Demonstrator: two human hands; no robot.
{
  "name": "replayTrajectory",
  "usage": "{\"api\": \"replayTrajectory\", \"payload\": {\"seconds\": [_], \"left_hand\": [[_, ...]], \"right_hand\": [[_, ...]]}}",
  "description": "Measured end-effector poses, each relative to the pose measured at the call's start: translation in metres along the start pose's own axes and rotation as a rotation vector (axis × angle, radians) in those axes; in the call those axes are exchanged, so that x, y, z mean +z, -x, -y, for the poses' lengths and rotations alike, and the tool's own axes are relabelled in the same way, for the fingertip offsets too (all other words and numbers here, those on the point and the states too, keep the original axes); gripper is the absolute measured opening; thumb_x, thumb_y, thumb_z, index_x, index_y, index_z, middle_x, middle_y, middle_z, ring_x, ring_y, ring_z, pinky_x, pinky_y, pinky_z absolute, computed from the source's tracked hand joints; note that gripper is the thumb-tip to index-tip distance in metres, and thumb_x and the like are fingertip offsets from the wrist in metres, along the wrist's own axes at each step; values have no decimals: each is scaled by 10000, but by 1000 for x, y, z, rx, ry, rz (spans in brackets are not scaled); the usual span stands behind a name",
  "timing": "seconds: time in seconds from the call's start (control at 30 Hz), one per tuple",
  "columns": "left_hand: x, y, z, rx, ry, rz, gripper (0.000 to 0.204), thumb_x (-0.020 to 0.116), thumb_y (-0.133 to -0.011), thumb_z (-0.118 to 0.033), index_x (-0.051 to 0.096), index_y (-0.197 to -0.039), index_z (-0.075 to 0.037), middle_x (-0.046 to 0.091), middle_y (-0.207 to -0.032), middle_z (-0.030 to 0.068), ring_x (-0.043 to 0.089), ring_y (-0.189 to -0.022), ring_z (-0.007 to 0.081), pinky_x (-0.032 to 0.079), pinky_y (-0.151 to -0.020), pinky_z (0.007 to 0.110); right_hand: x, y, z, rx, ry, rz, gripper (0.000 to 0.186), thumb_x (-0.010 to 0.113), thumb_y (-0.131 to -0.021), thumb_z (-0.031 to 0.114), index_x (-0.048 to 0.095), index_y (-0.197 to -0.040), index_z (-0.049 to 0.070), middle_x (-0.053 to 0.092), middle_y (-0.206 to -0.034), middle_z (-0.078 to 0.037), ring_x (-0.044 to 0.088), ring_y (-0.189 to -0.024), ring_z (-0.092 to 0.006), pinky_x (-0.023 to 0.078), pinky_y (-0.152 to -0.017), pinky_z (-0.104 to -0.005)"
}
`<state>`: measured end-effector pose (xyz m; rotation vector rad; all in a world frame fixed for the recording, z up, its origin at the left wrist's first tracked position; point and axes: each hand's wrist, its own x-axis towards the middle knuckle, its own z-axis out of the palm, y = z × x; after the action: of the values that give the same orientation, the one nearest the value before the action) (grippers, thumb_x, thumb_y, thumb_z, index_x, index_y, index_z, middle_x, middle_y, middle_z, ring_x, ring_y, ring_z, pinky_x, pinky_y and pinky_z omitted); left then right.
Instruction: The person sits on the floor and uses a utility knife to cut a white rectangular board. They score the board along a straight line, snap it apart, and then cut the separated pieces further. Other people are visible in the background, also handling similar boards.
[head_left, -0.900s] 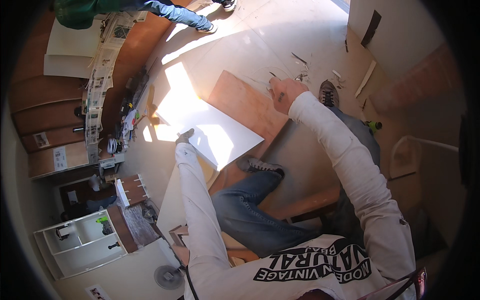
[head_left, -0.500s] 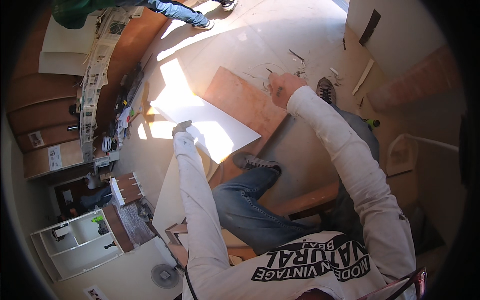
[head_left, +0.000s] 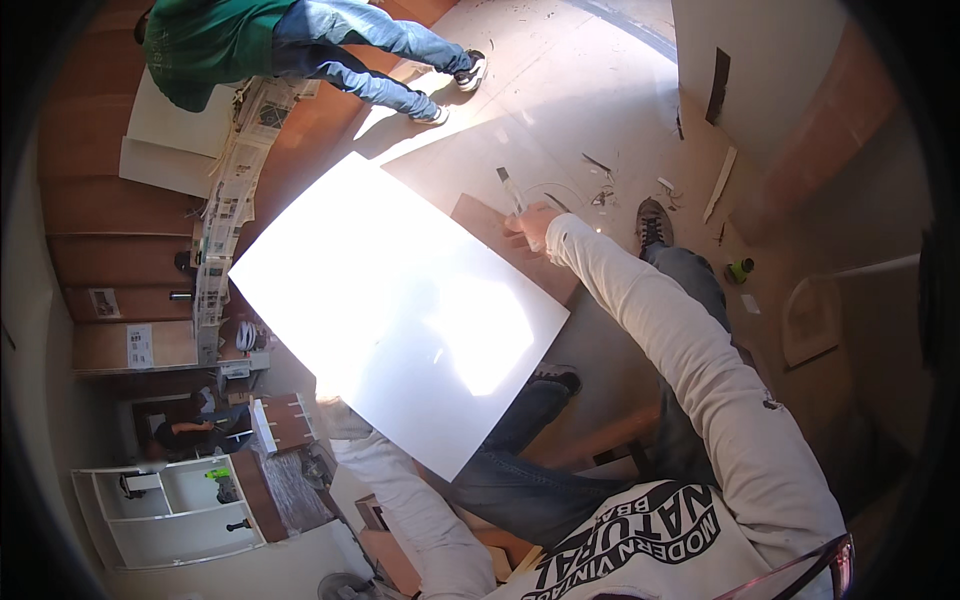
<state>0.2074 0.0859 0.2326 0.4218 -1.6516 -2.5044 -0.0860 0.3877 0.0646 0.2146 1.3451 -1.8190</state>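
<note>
A large white flat board [head_left: 400, 270] is raised in front of me, its face bright with sunlight. My left hand [head_left: 342, 418] grips its near left edge, with the fingers largely hidden behind the board. Beyond the board's right edge, my right hand [head_left: 535, 226] is closed around a slim, pale tool with a dark tip [head_left: 510, 188]; its exact kind is unclear. Under the board and my right hand, a reddish-brown panel [head_left: 480, 222] lies on the floor, mostly covered from view.
A person in a green top [head_left: 215, 45] stands at the far left beside a long brown cabinet [head_left: 110, 215]. Dark strips and scraps [head_left: 600, 180] litter the floor ahead. A white shelf unit [head_left: 170, 510] is at lower left. My shoe [head_left: 654, 222] is at right, near a green-and-black object [head_left: 739, 270].
The white board has come up off the floor toward me, with my left hand drawn back. My right hand has shifted left and nearer, showing the tool. The person in green has come further into view.
</note>
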Motion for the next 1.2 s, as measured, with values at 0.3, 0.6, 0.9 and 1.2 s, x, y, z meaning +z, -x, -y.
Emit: {"api": "replayTrajectory", "payload": {"seconds": [0.3, 0.6, 0.9, 1.2], "left_hand": [[97, 123, 36, -98, 290, -4, 650, 564, -857, -177, 315, -1381, 116, 431, -1354, 301, 510, -1222, 395, 473, -997, 481], [145, 114, 106, 66, 300, 239, 615, 605, -847, -194, 362, -1348, 67, 463, -1323, 268, 569, -1119, 317, 535, -838, 415], [170, 116, 101, 34, 293, 215, 578, 604, -856, -204, 389, -1325, 57, 498, -1290, 252, 612, -1033, 279, 563, -748, 370], [144, 138, 119, -30, 384, 113, 570, 604, -853, -196, 400, -1320, 60, 521, -1259, 249, 632, -970, 282, 569, -717, 364]], "right_hand": [[-4, 125, -2, -184, -336, 640, 265, 645, -932, 200, 567, -1101, 12, 642, -826, -52, 655, -719, -129, 569, -665, -265], [-53, 227, -27, -584, -5, 249, 414, 690, -884, 355, 667, -1066, -16, 617, -860, -2, 550, -818, -85, 445, -753, -262], [-74, 227, -55, -489, -190, 154, 314, 720, -827, 254, 667, -974, -18, 626, -825, -32, 569, -773, -130, 459, -720, -298], [-60, 212, -50, -380, 26, -13, 357, 686, -856, 348, 650, -890, -6, 601, -756, -35, 550, -704, -122, 438, -641, -289]]}}
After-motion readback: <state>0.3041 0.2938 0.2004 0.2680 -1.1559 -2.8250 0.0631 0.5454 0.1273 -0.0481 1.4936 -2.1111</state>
